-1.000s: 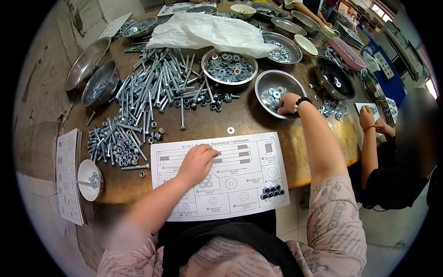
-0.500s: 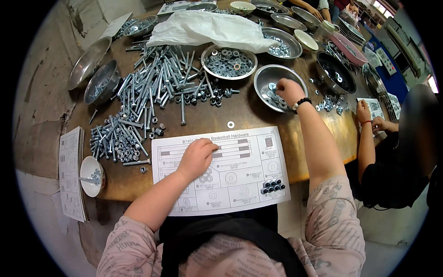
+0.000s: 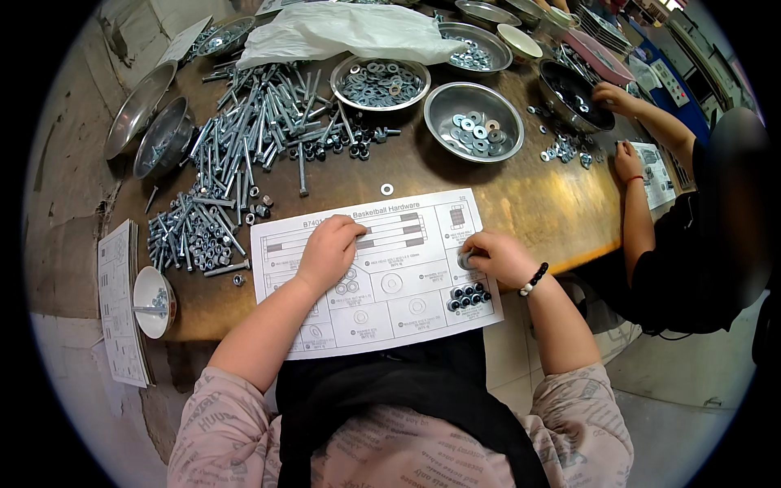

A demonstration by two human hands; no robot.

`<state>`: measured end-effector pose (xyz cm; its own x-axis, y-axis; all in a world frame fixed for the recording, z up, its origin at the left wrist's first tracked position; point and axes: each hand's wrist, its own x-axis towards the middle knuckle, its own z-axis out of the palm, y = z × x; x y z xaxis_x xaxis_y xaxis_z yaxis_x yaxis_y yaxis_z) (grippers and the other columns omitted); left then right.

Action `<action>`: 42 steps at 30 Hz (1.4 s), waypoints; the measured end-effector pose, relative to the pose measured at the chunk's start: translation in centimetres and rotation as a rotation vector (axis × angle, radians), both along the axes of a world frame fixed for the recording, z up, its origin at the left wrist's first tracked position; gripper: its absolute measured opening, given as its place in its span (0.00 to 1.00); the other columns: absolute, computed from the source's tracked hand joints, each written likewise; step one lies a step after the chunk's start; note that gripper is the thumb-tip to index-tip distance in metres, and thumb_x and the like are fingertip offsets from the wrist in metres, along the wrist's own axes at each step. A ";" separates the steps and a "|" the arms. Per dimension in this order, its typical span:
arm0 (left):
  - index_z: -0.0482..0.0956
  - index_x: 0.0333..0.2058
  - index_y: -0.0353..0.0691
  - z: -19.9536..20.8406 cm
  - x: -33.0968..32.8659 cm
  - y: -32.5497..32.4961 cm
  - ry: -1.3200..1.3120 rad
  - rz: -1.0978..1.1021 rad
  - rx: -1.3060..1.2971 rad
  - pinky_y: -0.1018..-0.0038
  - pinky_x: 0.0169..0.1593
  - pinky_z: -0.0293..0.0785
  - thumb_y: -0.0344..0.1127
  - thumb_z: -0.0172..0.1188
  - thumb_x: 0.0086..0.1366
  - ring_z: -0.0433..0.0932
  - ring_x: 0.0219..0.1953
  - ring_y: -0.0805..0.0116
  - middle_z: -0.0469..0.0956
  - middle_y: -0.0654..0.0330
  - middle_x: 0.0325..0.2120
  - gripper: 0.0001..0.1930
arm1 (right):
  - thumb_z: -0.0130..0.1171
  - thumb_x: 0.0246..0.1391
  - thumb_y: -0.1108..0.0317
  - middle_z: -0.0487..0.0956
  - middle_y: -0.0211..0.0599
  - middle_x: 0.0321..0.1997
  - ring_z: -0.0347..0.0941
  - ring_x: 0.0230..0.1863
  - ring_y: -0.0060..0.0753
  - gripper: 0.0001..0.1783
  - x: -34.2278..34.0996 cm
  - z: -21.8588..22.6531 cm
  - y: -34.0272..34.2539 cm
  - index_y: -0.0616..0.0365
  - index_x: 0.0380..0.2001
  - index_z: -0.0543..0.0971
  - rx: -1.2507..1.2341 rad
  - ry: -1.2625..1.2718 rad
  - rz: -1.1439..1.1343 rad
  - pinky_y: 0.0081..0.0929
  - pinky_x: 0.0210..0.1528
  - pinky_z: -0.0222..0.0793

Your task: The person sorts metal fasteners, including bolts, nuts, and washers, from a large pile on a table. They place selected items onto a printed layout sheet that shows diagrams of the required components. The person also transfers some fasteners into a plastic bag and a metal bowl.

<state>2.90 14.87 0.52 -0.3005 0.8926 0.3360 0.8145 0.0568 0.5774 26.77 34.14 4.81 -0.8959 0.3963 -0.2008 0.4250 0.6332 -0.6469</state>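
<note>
A printed hardware sheet [image 3: 382,314] with outline drawings of parts lies in front of me, partly over the table's near edge. My left hand [image 3: 331,250] rests on its upper middle, holding nothing, fingers laid on the paper. My right hand [image 3: 503,262] is at the sheet's right side, thumb and fingers closed on a grey washer [image 3: 465,260] that is partly hidden by the fingers. Just below it, a cluster of several black-and-silver nuts [image 3: 469,298] stands on the sheet. One loose washer [image 3: 387,189] lies beyond the sheet's top edge.
A steel bowl of large washers [image 3: 431,130] and another washer bowl [image 3: 336,86] stand ahead. Bolts [image 3: 248,138] and nuts [image 3: 213,233] are heaped at left, near a white bowl [image 3: 153,325]. At right, another person's hand [image 3: 616,99] reaches to a dark bowl [image 3: 547,96].
My right hand has come back from the steel bowl to the sheet's right side, now with a washer. My left hand stays on the sheet. The other person's hand has moved up to the dark bowl.
</note>
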 end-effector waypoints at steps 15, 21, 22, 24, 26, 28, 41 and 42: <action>0.77 0.31 0.38 0.1 0.3 -0.2 -0.005 0.011 0.006 0.67 0.42 0.68 0.24 0.51 0.52 0.71 0.37 0.57 0.73 0.56 0.32 0.09 | 0.62 0.38 0.69 0.70 0.41 0.37 0.71 0.35 0.40 0.16 -0.2 0.0 -1.5 0.55 0.35 0.74 0.193 -0.046 0.003 0.31 0.39 0.68; 0.77 0.32 0.38 -0.1 0.1 -0.5 -0.030 0.026 0.011 0.67 0.42 0.68 0.24 0.51 0.53 0.71 0.36 0.57 0.73 0.56 0.31 0.08 | 0.59 0.44 0.67 0.71 0.41 0.38 0.70 0.37 0.40 0.15 -4.8 3.0 -0.3 0.57 0.38 0.74 0.168 0.104 -0.019 0.31 0.40 0.67; 0.77 0.32 0.38 -0.1 0.0 -0.5 -0.038 0.025 0.018 0.67 0.41 0.68 0.24 0.51 0.53 0.71 0.36 0.57 0.73 0.56 0.31 0.08 | 0.59 0.45 0.67 0.71 0.41 0.38 0.70 0.39 0.42 0.15 -6.2 3.6 -0.2 0.57 0.38 0.74 0.137 0.108 -0.032 0.32 0.41 0.67; 0.76 0.31 0.38 -0.1 0.0 -0.4 -0.036 0.022 0.025 0.67 0.41 0.68 0.24 0.51 0.52 0.71 0.36 0.57 0.73 0.56 0.31 0.08 | 0.58 0.45 0.67 0.71 0.40 0.37 0.70 0.39 0.42 0.14 -8.9 2.1 0.9 0.57 0.38 0.74 0.152 0.240 -0.010 0.33 0.41 0.67; 0.76 0.31 0.38 -0.1 0.0 -0.1 -0.029 0.008 0.031 0.67 0.41 0.68 0.24 0.51 0.52 0.71 0.36 0.57 0.73 0.56 0.31 0.08 | 0.58 0.44 0.66 0.71 0.41 0.40 0.70 0.40 0.44 0.16 -12.0 0.0 2.0 0.56 0.39 0.74 0.263 0.287 -0.020 0.34 0.42 0.67; 0.76 0.31 0.38 -0.1 -0.1 -0.1 -0.012 0.001 0.030 0.67 0.41 0.69 0.24 0.52 0.52 0.71 0.36 0.57 0.73 0.56 0.31 0.08 | 0.59 0.43 0.67 0.70 0.42 0.43 0.70 0.42 0.45 0.19 -15.1 -0.8 2.3 0.55 0.41 0.73 0.304 0.263 -0.059 0.34 0.43 0.68; 0.76 0.31 0.37 -0.3 -0.3 -0.3 -0.048 -0.021 0.047 0.65 0.42 0.67 0.22 0.50 0.49 0.70 0.36 0.55 0.72 0.56 0.31 0.10 | 0.60 0.44 0.56 0.74 0.45 0.38 0.72 0.41 0.43 0.20 -23.3 -1.9 4.4 0.54 0.39 0.73 0.395 -0.092 -0.198 0.35 0.42 0.69; 0.76 0.32 0.37 -0.3 -0.3 -0.3 -0.048 -0.020 0.049 0.65 0.42 0.67 0.22 0.50 0.49 0.70 0.37 0.55 0.72 0.56 0.31 0.10 | 0.60 0.44 0.57 0.75 0.45 0.37 0.72 0.41 0.43 0.19 -23.1 -1.7 4.3 0.54 0.38 0.73 0.387 -0.095 -0.191 0.35 0.42 0.69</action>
